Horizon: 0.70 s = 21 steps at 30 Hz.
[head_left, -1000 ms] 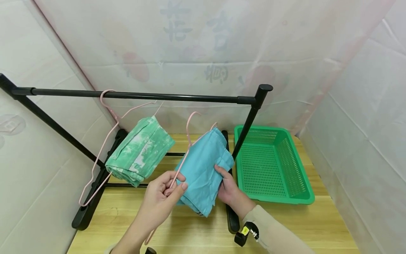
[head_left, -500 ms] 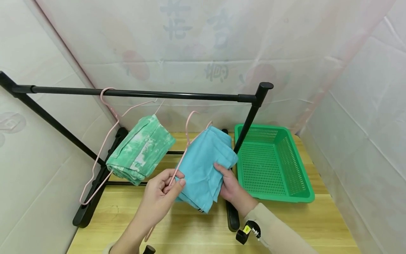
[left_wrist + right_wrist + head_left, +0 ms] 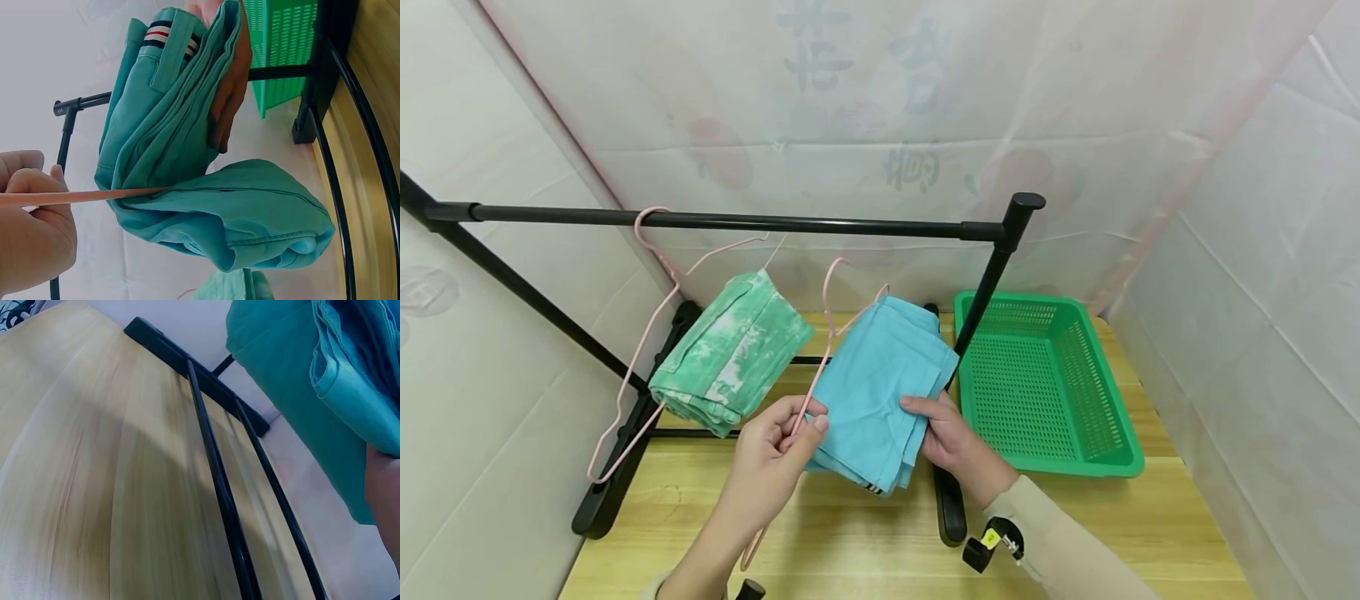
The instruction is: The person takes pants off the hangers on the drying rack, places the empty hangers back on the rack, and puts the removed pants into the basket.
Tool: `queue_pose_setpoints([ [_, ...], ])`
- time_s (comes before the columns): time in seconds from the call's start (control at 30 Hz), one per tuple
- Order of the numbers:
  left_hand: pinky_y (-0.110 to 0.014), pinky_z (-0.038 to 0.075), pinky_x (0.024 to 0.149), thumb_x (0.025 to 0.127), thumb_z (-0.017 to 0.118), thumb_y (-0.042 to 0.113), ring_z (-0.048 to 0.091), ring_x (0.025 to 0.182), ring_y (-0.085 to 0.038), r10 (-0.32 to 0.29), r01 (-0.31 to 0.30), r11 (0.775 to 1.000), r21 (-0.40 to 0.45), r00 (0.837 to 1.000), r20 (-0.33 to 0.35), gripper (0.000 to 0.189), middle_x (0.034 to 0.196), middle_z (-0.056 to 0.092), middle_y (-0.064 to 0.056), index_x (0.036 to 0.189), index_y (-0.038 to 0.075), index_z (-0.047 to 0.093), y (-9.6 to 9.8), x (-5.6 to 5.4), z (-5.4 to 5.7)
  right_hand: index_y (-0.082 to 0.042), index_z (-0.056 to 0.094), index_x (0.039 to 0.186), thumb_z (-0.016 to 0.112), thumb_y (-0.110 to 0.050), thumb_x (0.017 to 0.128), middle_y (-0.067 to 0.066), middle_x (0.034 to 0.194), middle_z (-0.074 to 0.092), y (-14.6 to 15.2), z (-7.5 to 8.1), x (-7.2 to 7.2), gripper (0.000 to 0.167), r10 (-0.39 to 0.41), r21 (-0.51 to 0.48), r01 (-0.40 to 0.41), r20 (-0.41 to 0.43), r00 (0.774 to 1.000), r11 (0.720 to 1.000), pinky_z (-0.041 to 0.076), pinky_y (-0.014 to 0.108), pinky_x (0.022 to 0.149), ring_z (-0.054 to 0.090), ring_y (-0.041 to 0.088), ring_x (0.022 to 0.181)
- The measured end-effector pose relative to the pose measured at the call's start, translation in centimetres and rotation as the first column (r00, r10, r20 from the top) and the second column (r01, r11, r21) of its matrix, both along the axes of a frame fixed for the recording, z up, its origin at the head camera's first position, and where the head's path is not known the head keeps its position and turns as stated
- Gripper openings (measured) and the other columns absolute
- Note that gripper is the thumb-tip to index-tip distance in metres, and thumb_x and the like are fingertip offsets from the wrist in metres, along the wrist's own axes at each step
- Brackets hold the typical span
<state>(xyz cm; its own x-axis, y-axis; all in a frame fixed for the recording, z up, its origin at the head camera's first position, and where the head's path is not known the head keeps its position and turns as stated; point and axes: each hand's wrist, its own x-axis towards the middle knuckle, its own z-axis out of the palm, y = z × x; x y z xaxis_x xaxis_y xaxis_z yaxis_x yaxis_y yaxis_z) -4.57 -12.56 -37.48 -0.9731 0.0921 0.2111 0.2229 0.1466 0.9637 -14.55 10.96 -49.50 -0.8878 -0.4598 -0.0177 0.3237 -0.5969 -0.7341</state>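
In the middle of the head view, a folded blue garment [image 3: 880, 392] is draped over a pink hanger [image 3: 832, 332], just below the crossbar of a black clothes rack [image 3: 820, 224]. One side of the hanger is pinched between thumb and fingers by the left hand [image 3: 775, 454]; its grip is clamped on the thin rod. The garment's right-hand edge is held by the right hand [image 3: 951, 437], whose grip is closed on the cloth, with the thumb laid across the front. A striped band (dark, white and red) is shown on the garment in the left wrist view. The hanger's hook is held apart from the crossbar in the head view.

At the left of the frame, a green-and-white garment [image 3: 730, 354] is hung on a second pink hanger [image 3: 676, 278], which is hooked over the crossbar. A green perforated basket [image 3: 1022, 400] is set on the wood-grain counter [image 3: 1157, 533] at the right, behind the rack's near post. The right forearm is covered by a beige sleeve [image 3: 1067, 546], with a black strap at the wrist.
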Motion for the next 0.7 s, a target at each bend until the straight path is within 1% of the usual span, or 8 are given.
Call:
queue_pose_setpoints([
  [0.1, -0.029, 0.028, 0.041, 0.1, 0.063, 0.016, 0.029, 0.05, -0.01, 0.002, -0.002, 1.0, 0.003, 1.0, 0.014, 0.018, 0.061, 0.031, -0.001, 0.107, -0.001, 0.063, 0.0, 0.0, 0.0, -0.009, 0.027, 0.147, 0.049, 0.006, 0.097, 0.007, 0.142, 0.044, 0.0, 0.1, 0.0, 0.056, 0.01, 0.056, -0.012, 0.033, 0.999, 0.998, 0.04, 0.033, 0.111, 0.05, 0.018, 0.132],
  [0.17, -0.027, 0.028, 0.04, 0.101, 0.061, 0.017, 0.03, 0.049, -0.009, 0.01, -0.009, 1.0, -0.009, 1.0, 0.01, 0.019, 0.06, 0.033, 0.001, 0.107, 0.0, 0.064, -0.1, 0.0, -0.1, -0.008, 0.026, 0.149, 0.051, 0.002, 0.099, 0.007, 0.144, 0.042, 0.0, 0.1, 0.1, 0.057, 0.014, 0.096, -0.019, 0.045, 0.999, 0.995, 0.04, 0.032, 0.11, 0.049, 0.017, 0.134],
  [0.27, -0.026, 0.028, 0.038, 0.104, 0.055, 0.018, 0.031, 0.045, -0.007, 0.01, -0.011, 1.0, -0.023, 1.0, -0.011, 0.021, 0.057, 0.034, 0.001, 0.107, -0.001, 0.065, -0.2, 0.0, -0.3, -0.011, 0.024, 0.151, 0.055, -0.006, 0.1, 0.008, 0.147, 0.04, -0.1, 0.3, 0.1, 0.06, 0.004, 0.144, -0.01, 0.039, 0.999, 0.99, 0.04, 0.032, 0.11, 0.048, 0.018, 0.134],
  [0.37, -0.026, 0.028, 0.037, 0.108, 0.046, 0.016, 0.03, 0.041, -0.008, -0.01, 0.009, 1.0, -0.022, 0.999, -0.044, 0.026, 0.054, 0.034, 0.0, 0.108, -0.002, 0.064, -0.4, -0.1, -0.4, -0.015, 0.024, 0.151, 0.062, -0.012, 0.098, 0.01, 0.148, 0.039, -0.3, 0.5, 0.0, 0.065, -0.034, 0.189, 0.029, 0.023, 0.999, 0.981, 0.042, 0.032, 0.109, 0.049, 0.02, 0.133],
  [0.43, -0.027, 0.028, 0.037, 0.109, 0.042, 0.015, 0.029, 0.041, -0.008, -0.032, 0.031, 0.999, -0.009, 0.998, -0.062, 0.027, 0.054, 0.034, -0.001, 0.108, -0.003, 0.063, -0.6, -0.2, -0.6, -0.017, 0.025, 0.15, 0.065, -0.012, 0.096, 0.011, 0.147, 0.04, -0.4, 0.7, -0.2, 0.068, -0.06, 0.221, 0.057, 0.007, 0.998, 0.974, 0.043, 0.033, 0.108, 0.05, 0.022, 0.132],
  [0.5, -0.027, 0.028, 0.037, 0.109, 0.04, 0.014, 0.03, 0.041, -0.009, -0.043, 0.043, 0.999, 0.0, 0.997, -0.071, 0.028, 0.054, 0.033, -0.001, 0.109, -0.003, 0.062, -0.6, -0.3, -0.7, -0.019, 0.027, 0.149, 0.069, -0.009, 0.093, 0.011, 0.146, 0.041, -0.5, 1.0, -0.3, 0.071, -0.09, 0.252, 0.088, -0.002, 0.996, 0.964, 0.045, 0.034, 0.106, 0.051, 0.023, 0.131],
  [0.7, -0.027, 0.028, 0.036, 0.109, 0.041, 0.012, 0.029, 0.041, -0.01, -0.058, 0.061, 0.998, 0.033, 0.995, -0.078, 0.027, 0.054, 0.032, -0.002, 0.11, -0.005, 0.061, -0.6, -0.5, -0.9, -0.02, 0.028, 0.149, 0.072, -0.004, 0.088, 0.011, 0.145, 0.041, -0.6, 2.3, -0.2, 0.076, -0.147, 0.293, 0.15, -0.035, 0.989, 0.944, 0.048, 0.036, 0.103, 0.052, 0.025, 0.129],
])
